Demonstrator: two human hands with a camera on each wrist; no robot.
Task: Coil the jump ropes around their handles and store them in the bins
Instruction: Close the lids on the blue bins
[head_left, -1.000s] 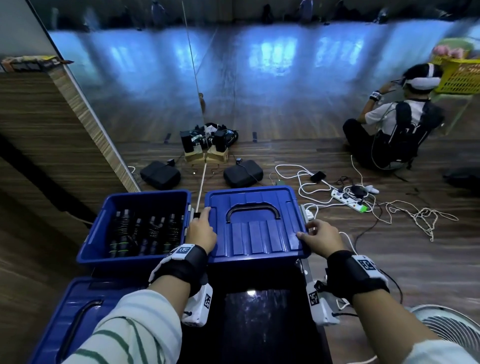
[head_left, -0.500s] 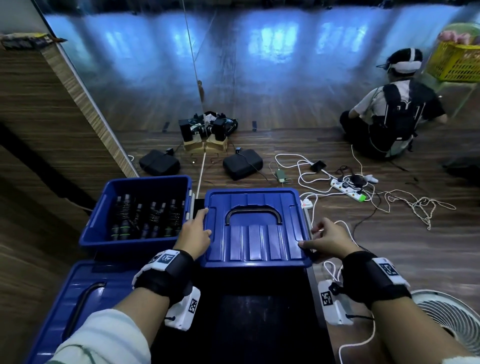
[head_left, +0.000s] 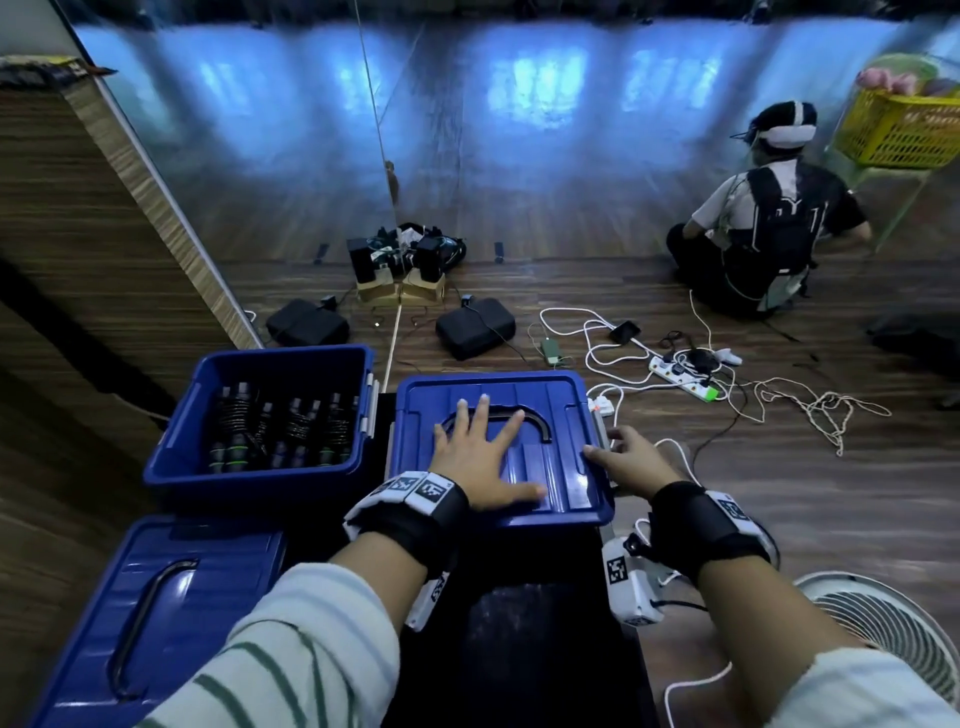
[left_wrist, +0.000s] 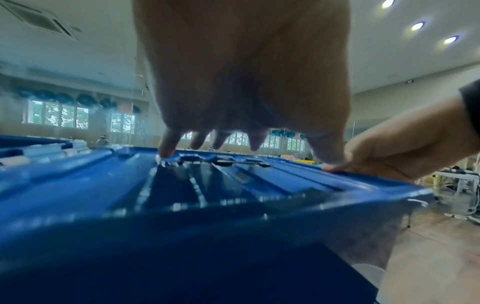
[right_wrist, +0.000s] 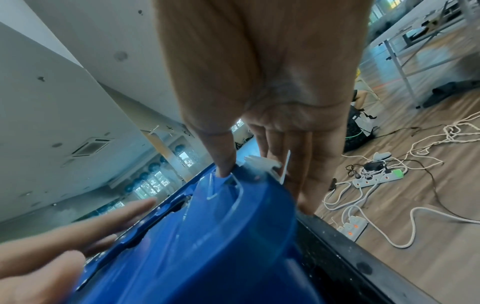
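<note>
On the right bin's lid (head_left: 563, 410), my left hand (head_left: 480, 460) presses flat, fingers spread; right hand (head_left: 631, 460) grips the side latch (right_wrist: 262, 162). Closing step, I judge. Next: snap it shut.

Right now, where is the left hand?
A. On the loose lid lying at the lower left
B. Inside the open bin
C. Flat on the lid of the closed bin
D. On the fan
C: the left hand lies with fingers spread on the lid of the closed bin, while the right hand is at that lid's right edge.
</note>
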